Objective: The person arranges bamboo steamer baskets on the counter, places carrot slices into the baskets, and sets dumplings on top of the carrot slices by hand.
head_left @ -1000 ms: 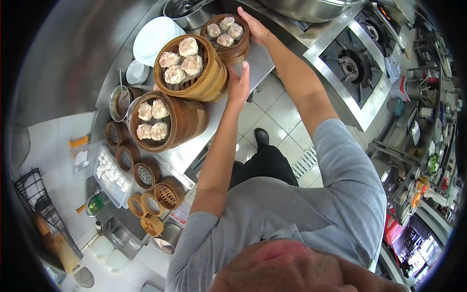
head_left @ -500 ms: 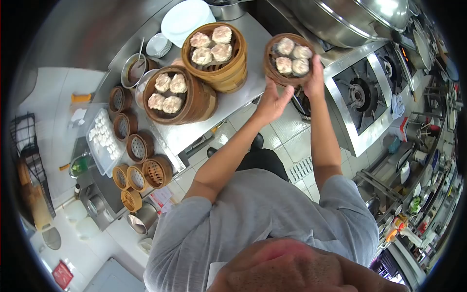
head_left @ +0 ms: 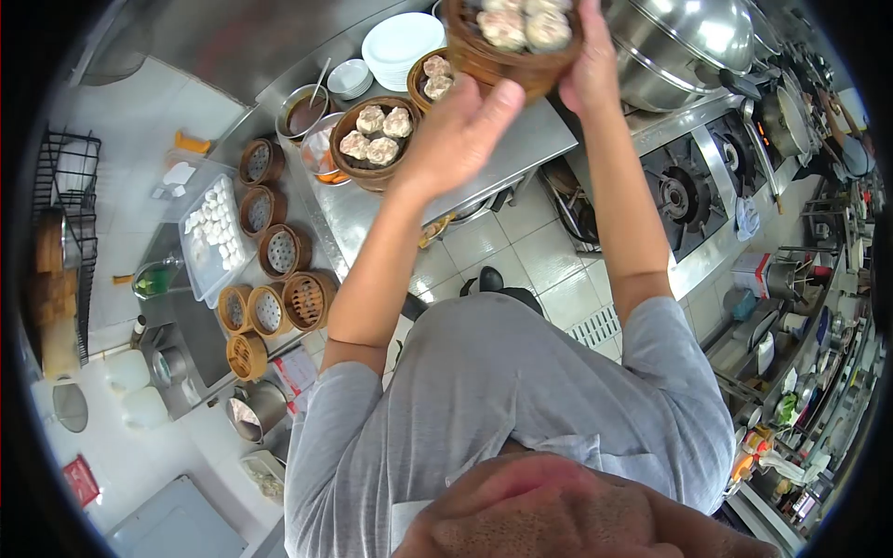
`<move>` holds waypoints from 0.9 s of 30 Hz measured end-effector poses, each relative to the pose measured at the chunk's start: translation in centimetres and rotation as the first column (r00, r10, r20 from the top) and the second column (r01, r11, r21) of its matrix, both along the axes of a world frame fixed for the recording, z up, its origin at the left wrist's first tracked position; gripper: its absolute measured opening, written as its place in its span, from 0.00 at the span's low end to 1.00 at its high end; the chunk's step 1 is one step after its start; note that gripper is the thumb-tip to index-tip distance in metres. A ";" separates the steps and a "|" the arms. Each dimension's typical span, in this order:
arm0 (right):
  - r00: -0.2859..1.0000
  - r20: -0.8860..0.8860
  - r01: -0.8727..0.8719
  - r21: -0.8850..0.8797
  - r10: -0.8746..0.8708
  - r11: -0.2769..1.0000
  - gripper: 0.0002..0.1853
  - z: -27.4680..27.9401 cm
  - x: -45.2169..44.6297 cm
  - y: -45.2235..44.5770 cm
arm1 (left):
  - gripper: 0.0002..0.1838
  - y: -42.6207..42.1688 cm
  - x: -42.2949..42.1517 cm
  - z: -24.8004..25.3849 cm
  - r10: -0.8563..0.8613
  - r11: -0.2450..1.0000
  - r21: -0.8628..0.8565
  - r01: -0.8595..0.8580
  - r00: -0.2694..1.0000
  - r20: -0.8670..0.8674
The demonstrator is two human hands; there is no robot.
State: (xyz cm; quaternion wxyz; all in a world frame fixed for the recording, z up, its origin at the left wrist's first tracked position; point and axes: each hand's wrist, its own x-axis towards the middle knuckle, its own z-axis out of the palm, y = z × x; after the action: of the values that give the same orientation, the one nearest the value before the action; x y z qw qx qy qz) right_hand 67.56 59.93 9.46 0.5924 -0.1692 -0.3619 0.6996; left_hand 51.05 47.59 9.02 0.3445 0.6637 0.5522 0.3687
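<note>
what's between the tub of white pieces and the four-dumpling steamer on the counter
In the head view, small round baskets, then a bowl with something orange, lie between tub and steamer.

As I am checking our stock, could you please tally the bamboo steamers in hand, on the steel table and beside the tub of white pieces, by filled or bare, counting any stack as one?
Filled steamers: 3
Bare steamers: 7
Total: 10
</note>
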 end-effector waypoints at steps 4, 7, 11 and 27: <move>0.985 -0.004 -0.173 -0.017 0.173 0.985 0.34 0.2 -4.1 0.4 | 0.57 -0.5 -3.5 0.2 0.138 0.990 -0.060 -0.130 0.977 0.163; 0.981 -0.010 -0.194 -0.074 0.194 0.978 0.33 -1.2 -5.4 1.4 | 0.64 -1.2 -4.1 0.6 0.200 0.977 -0.125 -0.173 0.949 0.245; 0.991 0.100 -0.079 -0.048 0.084 0.996 0.34 -2.9 -6.2 1.7 | 0.67 -1.4 -4.0 0.3 0.253 0.961 -0.180 -0.208 0.926 0.281; 0.966 0.237 -0.080 -0.091 0.100 0.993 0.36 -4.0 -5.5 2.2 | 0.58 -0.4 -7.8 -1.2 0.150 0.963 -0.258 -0.081 0.954 0.259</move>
State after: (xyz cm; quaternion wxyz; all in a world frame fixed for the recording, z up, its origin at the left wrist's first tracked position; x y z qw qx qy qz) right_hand 62.05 62.14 5.42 0.5044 -0.2600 -0.4100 0.7140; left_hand 43.26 47.21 7.78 0.4749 0.5247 0.5779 0.4064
